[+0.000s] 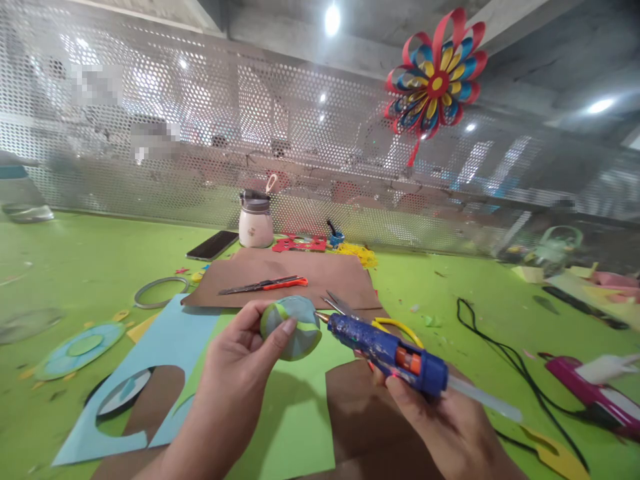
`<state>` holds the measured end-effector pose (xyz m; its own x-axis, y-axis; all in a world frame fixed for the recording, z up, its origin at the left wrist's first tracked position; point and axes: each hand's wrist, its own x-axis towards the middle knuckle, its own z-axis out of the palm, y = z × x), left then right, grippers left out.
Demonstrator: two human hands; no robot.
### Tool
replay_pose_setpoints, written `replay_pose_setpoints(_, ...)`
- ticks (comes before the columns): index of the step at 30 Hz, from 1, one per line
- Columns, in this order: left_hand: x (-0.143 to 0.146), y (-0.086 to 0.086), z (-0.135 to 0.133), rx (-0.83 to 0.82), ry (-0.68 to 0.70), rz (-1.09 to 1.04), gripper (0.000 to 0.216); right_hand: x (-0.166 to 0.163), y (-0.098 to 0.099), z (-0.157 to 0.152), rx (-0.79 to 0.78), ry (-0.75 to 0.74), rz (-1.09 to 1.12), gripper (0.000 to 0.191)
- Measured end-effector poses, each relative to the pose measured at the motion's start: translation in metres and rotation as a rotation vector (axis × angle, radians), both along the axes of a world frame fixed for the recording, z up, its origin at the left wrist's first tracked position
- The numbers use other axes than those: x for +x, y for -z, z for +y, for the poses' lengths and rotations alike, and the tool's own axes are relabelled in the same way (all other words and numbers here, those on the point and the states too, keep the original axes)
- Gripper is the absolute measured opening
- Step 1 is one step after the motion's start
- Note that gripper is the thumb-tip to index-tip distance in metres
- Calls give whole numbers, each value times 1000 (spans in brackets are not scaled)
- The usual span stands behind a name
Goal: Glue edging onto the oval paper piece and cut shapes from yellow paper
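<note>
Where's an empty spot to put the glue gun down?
Bare green table lies between the brown paper and the black cord, beyond the glue gun. More lies left of the phone. The middle, around the paper ball, is crowded: scissors, knife, blue paper.

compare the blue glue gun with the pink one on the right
The blue glue gun is held in the right hand, nozzle at the paper ball in the left hand; the pink one lies untouched on the green table. The blue one is speckled, the pink one plain. Both look like glue guns.
</note>
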<state>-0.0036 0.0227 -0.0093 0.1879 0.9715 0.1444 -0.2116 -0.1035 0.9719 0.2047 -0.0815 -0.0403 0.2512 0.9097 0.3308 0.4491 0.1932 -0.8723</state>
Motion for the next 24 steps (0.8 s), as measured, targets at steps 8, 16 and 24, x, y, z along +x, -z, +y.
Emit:
replay_pose_setpoints(8, -1, 0, -1, -14, 1, 9, 18, 0, -3, -1, -13, -31, -12, 28)
replay_pose_setpoints(16, 1, -3, -3, -38, 10, -18, 20, -13, -18, -1, 1, -40, 15, 28)
replay_pose_setpoints(24, 0, -4, -2, -47, 3, -26, 18, -9, -16, 1, 30, -48, -58, 25)
